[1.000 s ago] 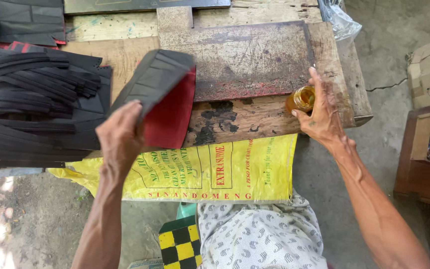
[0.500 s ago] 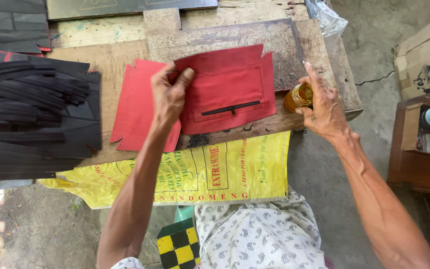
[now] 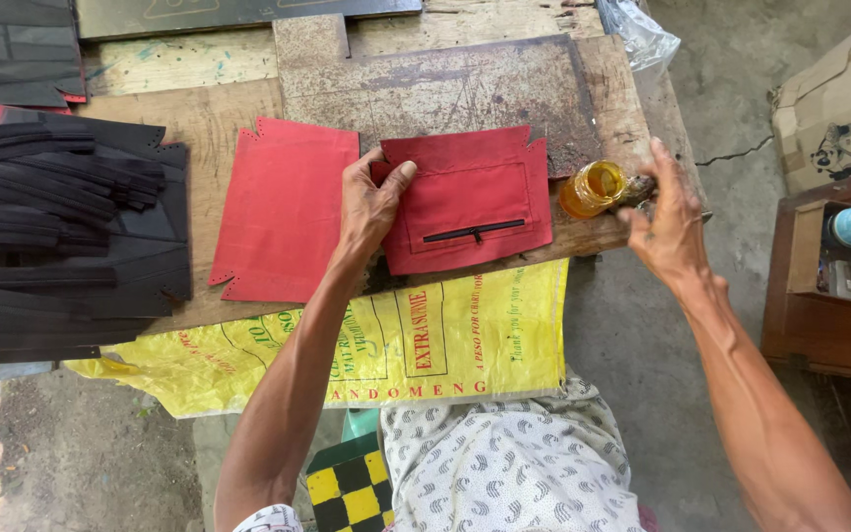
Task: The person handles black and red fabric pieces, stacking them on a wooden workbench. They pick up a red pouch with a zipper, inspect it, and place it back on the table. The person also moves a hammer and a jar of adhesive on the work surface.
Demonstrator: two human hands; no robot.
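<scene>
Two red panels lay on the wooden bench (image 3: 199,118); the left hand (image 3: 371,202) pressed flat, fingers spread, on the zippered red panel (image 3: 470,202), beside the plain red panel (image 3: 283,212). Its one zipper (image 3: 473,233) ran left to right, along the panel's long axis; the right hand (image 3: 667,222) curled loosely beside one amber jar (image 3: 593,187), grip unclear.

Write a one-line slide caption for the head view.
Left hand presses a red zippered panel on the wooden bench while right hand reaches an amber jar.

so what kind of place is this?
Likely a small, informal bag or leather-goods workshop, partly outdoors: a worn wooden workbench holds cut red panels, one with a zip pocket, stacked black pieces, and an open pot of amber glue.
</scene>
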